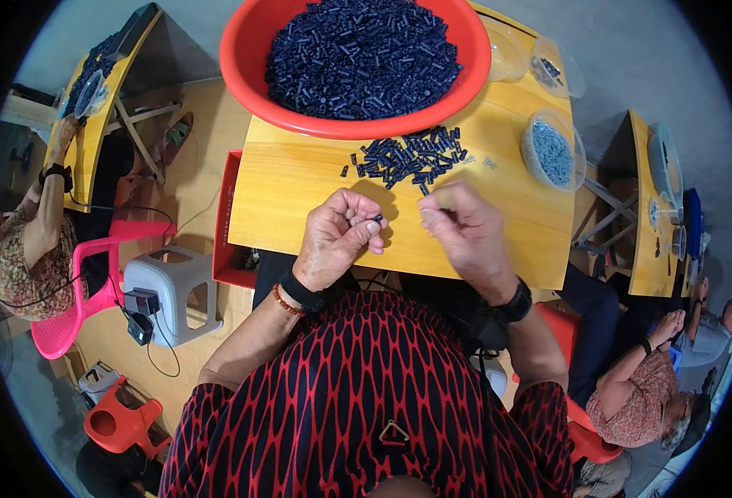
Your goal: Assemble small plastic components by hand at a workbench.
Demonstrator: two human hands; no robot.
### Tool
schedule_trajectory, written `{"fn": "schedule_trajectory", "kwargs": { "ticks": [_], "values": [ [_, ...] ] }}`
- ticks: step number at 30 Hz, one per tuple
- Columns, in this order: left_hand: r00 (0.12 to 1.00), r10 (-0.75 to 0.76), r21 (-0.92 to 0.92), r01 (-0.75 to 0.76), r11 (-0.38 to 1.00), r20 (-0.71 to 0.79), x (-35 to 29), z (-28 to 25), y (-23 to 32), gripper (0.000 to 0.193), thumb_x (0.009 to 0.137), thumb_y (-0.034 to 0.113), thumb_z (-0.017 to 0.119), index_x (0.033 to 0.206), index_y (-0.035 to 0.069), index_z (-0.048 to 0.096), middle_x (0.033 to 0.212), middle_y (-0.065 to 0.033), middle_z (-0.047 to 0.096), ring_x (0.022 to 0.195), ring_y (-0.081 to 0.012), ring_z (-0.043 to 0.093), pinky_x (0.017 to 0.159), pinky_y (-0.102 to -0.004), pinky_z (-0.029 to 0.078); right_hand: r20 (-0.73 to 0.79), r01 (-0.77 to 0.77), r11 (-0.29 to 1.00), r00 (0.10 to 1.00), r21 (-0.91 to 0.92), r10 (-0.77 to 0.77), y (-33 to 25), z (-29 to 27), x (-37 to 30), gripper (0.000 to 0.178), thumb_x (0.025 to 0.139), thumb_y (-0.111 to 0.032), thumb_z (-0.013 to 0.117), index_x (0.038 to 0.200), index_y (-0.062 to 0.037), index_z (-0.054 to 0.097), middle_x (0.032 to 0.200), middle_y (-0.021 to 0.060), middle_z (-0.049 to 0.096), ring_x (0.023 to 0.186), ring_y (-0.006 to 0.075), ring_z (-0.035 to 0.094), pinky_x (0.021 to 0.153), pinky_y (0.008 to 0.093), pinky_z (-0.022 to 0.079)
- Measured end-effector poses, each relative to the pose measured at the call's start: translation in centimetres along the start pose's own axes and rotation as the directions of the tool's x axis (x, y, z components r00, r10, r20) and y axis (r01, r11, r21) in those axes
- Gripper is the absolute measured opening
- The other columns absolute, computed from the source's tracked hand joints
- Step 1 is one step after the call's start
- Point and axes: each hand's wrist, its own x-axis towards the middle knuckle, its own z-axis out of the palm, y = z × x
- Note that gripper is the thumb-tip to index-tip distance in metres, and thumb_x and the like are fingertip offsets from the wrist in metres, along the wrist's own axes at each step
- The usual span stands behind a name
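Dark tubular piece [377, 218] at the left hand's fingertips: one, short, mostly covered by the fingers, one end poking out on the side facing the right hand. Left hand [338, 235] pinches it between thumb and curled fingers, just above the near part of the yellow table [279, 195]. Right hand [468, 235] is just beside it, apart from the left, thumb and forefinger drawn close; motion blur there, so can't tell if it grips anything. Counts: one red basin [353, 126] at the far side, heaped with similar dark pieces [362, 58], too many to count; one loose pile [407, 158] of the same in front of it, also uncountable, between basin and hands. One clear tub [579, 162] of pale blue bits at the table's right side; one clear dish [573, 80] farther back with a few dark bits. Two black wristbands, one per wrist; one red beaded bracelet [286, 301] on the left. Off to the left, one co-worker [30, 241], one pink chair [63, 330], one grey stool [167, 278].
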Motion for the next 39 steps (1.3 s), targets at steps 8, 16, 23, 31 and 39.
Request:
{"fn": "schedule_trajectory", "kwargs": {
  "ticks": [8, 16, 23, 31, 39],
  "values": [
    [0.997, 0.049, -0.077, -0.045, 0.996, 0.06, -0.2, -0.6, -0.4, 0.016, 0.09, -0.007, 0.06, 0.101, 0.001, 0.05, 0.091, -0.0111, 0.065, 0.072, -0.0146, 0.065, 0.068, -0.0291, 0.059, 0.114, -0.038, 0.979, 0.993, 0.198, 0.016, 0.8, 3.1, 0.6, 0.006, 0.088, 0.003, 0.062, 0.094, 0.0031, 0.063, 0.086, 0.0053, 0.058, 0.074, 0.0105, 0.06, 0.064, 0.0242, 0.049],
    [0.998, 0.02, -0.115, -0.013, 0.993, 0.062, -0.1, -0.6, -0.4, 0.018, 0.089, -0.007, 0.061, 0.1, 0.002, 0.05, 0.087, -0.0076, 0.062, 0.071, -0.0126, 0.064, 0.066, -0.027, 0.058, 0.178, -0.032, 0.999, 0.984, 0.027, 0.027, 1.0, 2.7, 0.8, 0.011, 0.086, 0.003, 0.063, 0.097, 0.0015, 0.065, 0.085, 0.0066, 0.062, 0.072, 0.0121, 0.061, 0.063, 0.0269, 0.05],
    [0.999, 0.003, -0.049, -0.001, 0.999, 0.049, 0.0, -0.3, -0.1, 0.017, 0.089, -0.009, 0.06, 0.098, 0.002, 0.049, 0.083, -0.0049, 0.06, 0.069, -0.0099, 0.062, 0.063, -0.0237, 0.055, 0.21, 0.108, 0.984, 0.975, -0.14, -0.077, 0.5, 2.5, 1.4, 0.012, 0.083, 0.005, 0.063, 0.093, -0.0022, 0.066, 0.08, 0.0077, 0.062, 0.069, 0.0157, 0.062, 0.061, 0.0289, 0.049],
    [0.998, 0.013, -0.026, -0.011, 1.0, 0.066, -0.1, -0.4, -0.4, 0.019, 0.089, -0.006, 0.062, 0.1, 0.002, 0.049, 0.085, -0.0052, 0.061, 0.07, -0.0091, 0.062, 0.064, -0.024, 0.056, 0.234, 0.093, 0.978, 0.971, -0.185, -0.048, 0.0, 2.4, 1.4, 0.007, 0.082, 0.002, 0.063, 0.088, -0.0024, 0.064, 0.076, 0.0095, 0.061, 0.065, 0.0201, 0.061, 0.059, 0.0314, 0.048],
    [0.997, 0.02, 0.061, -0.025, 0.998, 0.08, -0.2, -0.1, -0.1, 0.017, 0.09, -0.007, 0.06, 0.098, 0.002, 0.048, 0.085, -0.005, 0.06, 0.069, -0.0093, 0.061, 0.064, -0.0226, 0.054, 0.368, 0.259, 0.918, 0.919, -0.299, -0.139, -0.8, 1.6, 2.3, 0.007, 0.076, 0.003, 0.06, 0.082, -0.001, 0.06, 0.074, 0.0135, 0.059, 0.065, 0.0304, 0.059, 0.058, 0.0372, 0.046]
  ]
}}
